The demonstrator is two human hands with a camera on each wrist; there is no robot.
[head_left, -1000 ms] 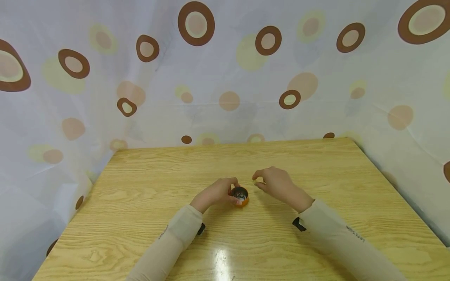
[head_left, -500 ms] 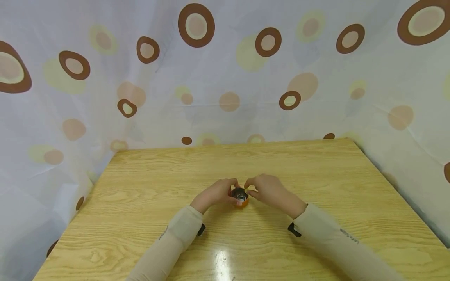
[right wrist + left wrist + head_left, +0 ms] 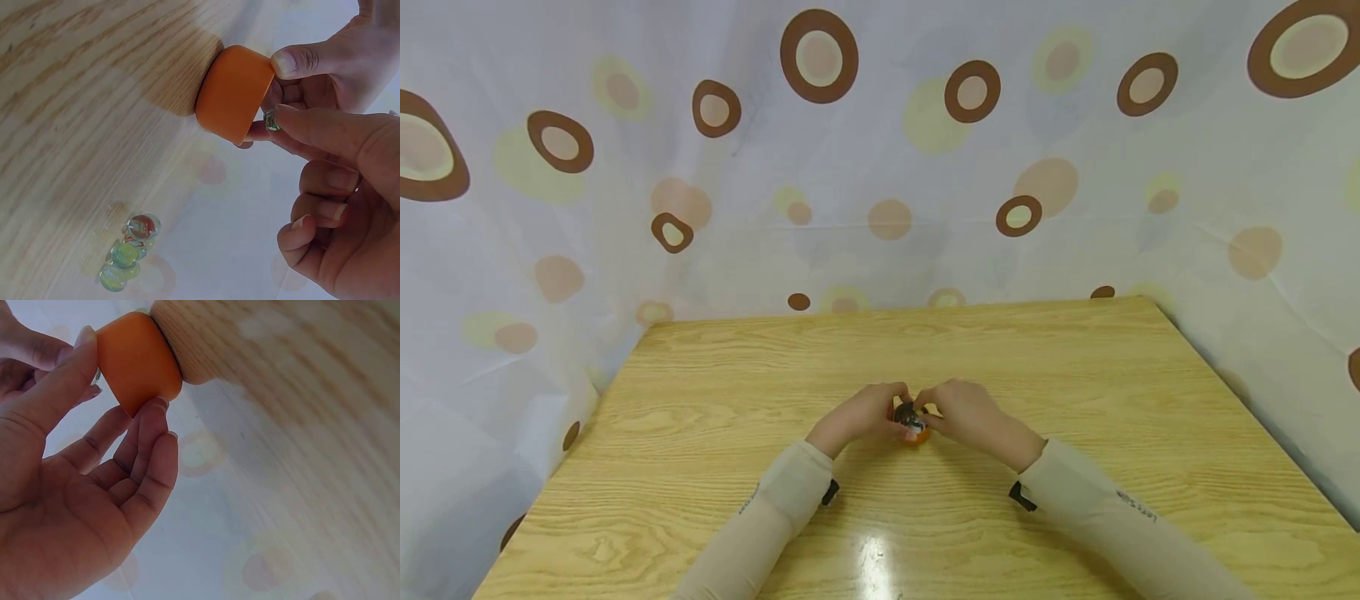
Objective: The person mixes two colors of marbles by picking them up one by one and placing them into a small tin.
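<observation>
A small orange cup (image 3: 917, 438) with a shiny dark inside stands on the wooden table, mouth up. My left hand (image 3: 861, 414) grips it from the left, thumb and fingertips on opposite sides of the cup wall (image 3: 137, 359). From the right, my right hand (image 3: 966, 410) reaches over the rim. In the right wrist view, its thumb and a mostly hidden finger pinch a greenish glass marble (image 3: 271, 120) right at the cup's mouth, while the other fingers curl toward the palm.
Several glass marbles (image 3: 125, 254) lie together on the table in the right wrist view, some with green-yellow swirls and one reddish. A spotted cloth (image 3: 880, 167) hangs behind the wooden table (image 3: 737, 358) and along its sides.
My right hand has moved left and slightly nearer, bringing the marble from beside the cup to over its mouth. My left hand has kept its hold on the cup, which stays put.
</observation>
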